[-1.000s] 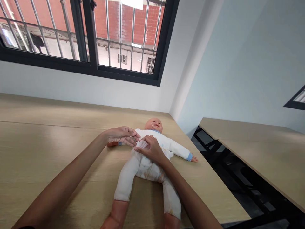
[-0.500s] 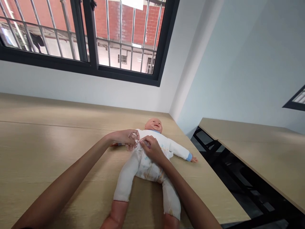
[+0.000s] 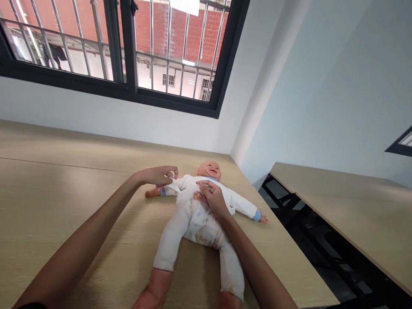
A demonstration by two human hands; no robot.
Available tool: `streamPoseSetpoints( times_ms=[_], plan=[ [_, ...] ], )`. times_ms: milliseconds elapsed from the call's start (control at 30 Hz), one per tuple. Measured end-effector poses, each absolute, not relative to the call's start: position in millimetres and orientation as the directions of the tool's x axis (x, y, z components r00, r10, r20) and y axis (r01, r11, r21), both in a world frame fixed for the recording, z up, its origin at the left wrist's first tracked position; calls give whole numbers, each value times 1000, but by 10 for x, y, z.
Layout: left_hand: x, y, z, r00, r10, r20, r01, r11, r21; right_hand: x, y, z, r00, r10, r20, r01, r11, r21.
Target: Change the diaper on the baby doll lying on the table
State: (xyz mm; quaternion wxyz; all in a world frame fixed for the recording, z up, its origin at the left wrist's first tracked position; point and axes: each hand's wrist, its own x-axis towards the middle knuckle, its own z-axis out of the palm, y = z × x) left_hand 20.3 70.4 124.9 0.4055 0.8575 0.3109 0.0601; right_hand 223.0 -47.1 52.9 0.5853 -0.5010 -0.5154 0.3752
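Observation:
A baby doll (image 3: 209,170) lies on its back on the wooden table, arms spread and legs toward me. It wears a white shirt (image 3: 243,202) with blue cuffs and collar, white leggings and a printed diaper (image 3: 199,223). My left hand (image 3: 162,175) pinches a loose white flap of the shirt and holds it out over the doll's arm on the left. Over the chest, my right hand (image 3: 214,198) has thumb and fingertips closed at the shirt's front edge. A little of the doll's bare belly shows under those fingers.
The doll lies near the right edge of the table (image 3: 80,197). Beyond a dark gap with black metal frames (image 3: 309,227) stands a second table (image 3: 354,201). A barred window (image 3: 174,94) is in the wall behind.
My left hand has drawn the flap away to the left, from the middle of the doll. My right hand stays over the chest, slightly shifted, and some belly is now uncovered.

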Motion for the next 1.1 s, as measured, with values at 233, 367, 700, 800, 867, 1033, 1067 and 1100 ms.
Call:
streamPoseSetpoints(
  times_ms=[233,367,700,800,867,1033,1067,1100],
  plan=[
    [166,642,1350,868,484,-108,335,-413,847,2164,-538,499,-118,901,417,599,400,-694],
    [250,484,1375,923,376,-83,224,-349,910,2119,-563,457,-226,888,402,831,391,-397],
    [722,42,1110,909,393,142,66,-471,879,2162,-512,432,-83,870,486,698,399,-595],
    [803,-5,1017,869,437,234,29,-517,856,2162,-535,448,14,840,543,460,477,-749],
    [849,8,930,852,446,275,14,-544,839,2155,-564,487,99,809,579,315,526,-790],
    [936,38,697,860,414,297,70,-674,736,2267,-588,697,449,635,629,153,639,-754],
    [946,30,664,861,406,305,83,-705,705,2334,-573,737,526,588,614,170,634,-754],
    [954,20,638,861,400,315,95,-734,672,2416,-552,766,590,544,596,196,619,-760]
  ],
)
